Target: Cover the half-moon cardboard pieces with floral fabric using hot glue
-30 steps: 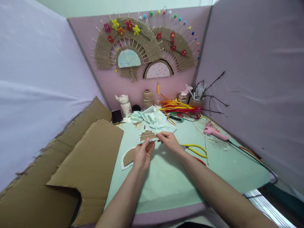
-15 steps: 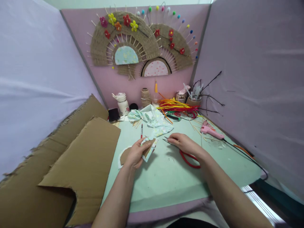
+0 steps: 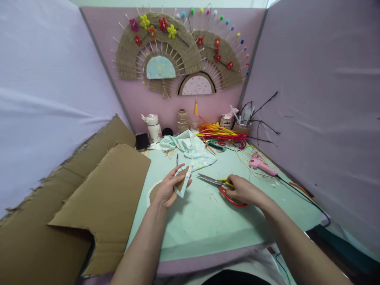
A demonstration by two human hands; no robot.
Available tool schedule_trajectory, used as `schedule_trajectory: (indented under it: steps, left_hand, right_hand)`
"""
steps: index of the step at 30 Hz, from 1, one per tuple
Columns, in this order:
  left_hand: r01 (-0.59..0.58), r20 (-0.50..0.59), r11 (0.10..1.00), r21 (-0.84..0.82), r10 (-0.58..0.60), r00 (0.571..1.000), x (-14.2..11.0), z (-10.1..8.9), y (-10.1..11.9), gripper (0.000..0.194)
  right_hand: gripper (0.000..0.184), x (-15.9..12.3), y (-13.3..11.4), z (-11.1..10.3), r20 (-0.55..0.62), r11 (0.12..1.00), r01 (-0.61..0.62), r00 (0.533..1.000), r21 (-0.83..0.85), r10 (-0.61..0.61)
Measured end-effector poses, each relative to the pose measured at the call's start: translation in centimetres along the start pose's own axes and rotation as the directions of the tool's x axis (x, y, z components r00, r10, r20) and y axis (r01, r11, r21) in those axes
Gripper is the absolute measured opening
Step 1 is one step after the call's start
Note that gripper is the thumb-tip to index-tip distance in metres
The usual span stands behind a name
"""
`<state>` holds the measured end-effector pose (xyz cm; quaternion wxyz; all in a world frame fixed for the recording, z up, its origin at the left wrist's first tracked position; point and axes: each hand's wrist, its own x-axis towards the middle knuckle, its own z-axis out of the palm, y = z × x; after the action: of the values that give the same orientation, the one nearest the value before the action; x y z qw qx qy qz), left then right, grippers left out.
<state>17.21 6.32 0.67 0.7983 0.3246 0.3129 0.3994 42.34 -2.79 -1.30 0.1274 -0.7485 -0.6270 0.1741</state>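
My left hand (image 3: 168,187) holds a cardboard piece (image 3: 180,181) edged with pale floral fabric, thumb on the cardboard side and fingers behind. Part of a second fabric-edged cardboard piece (image 3: 154,192) lies on the table left of that hand, partly hidden by it. My right hand (image 3: 242,190) is closed around the handles of a pair of scissors (image 3: 212,180) with red and yellow on the grips. The blades point left toward the held piece, apart from it. Behind the hands lies crumpled floral fabric (image 3: 190,148), and a pen (image 3: 177,159) stands out beyond my left fingers.
Large cardboard sheets (image 3: 118,190) lean over the left side. A pink glue gun (image 3: 263,164) with a cord lies at right among thin sticks. At the back are a white bottle (image 3: 153,128), a twine spool (image 3: 182,120), coloured pipe cleaners (image 3: 222,132) and a pot of twigs (image 3: 242,127).
My right hand has moved slightly lower and right, its grip now around the scissor handles, with the blades more exposed. My left hand has tilted the fabric-edged piece a little.
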Motion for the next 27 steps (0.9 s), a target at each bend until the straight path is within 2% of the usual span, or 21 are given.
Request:
schedule_trajectory:
  steps: [4,6,8,11,14,27]
  left_hand:
    - [-0.003,0.033,0.999,-0.045,0.005,0.999,-0.1,-0.2,0.2,0.04]
    - [0.012,0.043,0.998,-0.056,-0.01,0.999,-0.1,-0.3,0.2,0.043]
    - [0.038,0.052,0.998,-0.06,-0.035,0.998,-0.1,-0.5,0.2,0.045]
    - [0.076,0.072,0.996,-0.055,-0.072,0.995,-0.1,-0.6,0.3,0.045]
    - [0.104,0.087,0.994,-0.043,-0.1,0.991,-0.3,-0.5,0.5,0.044]
    - [0.167,0.206,0.984,0.056,-0.175,0.963,-0.8,-0.5,0.6,0.048]
  right_hand:
    - [0.025,-0.3,-0.4,0.9,-0.187,0.98,0.012,0.982,0.196,0.025]
    - [0.027,-0.3,-0.7,1.1,-0.293,0.956,0.087,0.956,0.281,-0.001]
    - [0.032,-0.4,-1.0,1.0,-0.347,0.944,0.173,0.935,0.281,-0.069]
    - [0.037,-0.8,-1.5,0.3,-0.349,0.932,0.263,0.922,0.248,-0.167]
    - [0.031,-1.4,-1.8,-0.3,-0.327,0.923,0.307,0.918,0.232,-0.223]
    - [0.026,-2.5,-1.9,-1.1,-0.234,0.948,0.303,0.933,0.099,-0.274]
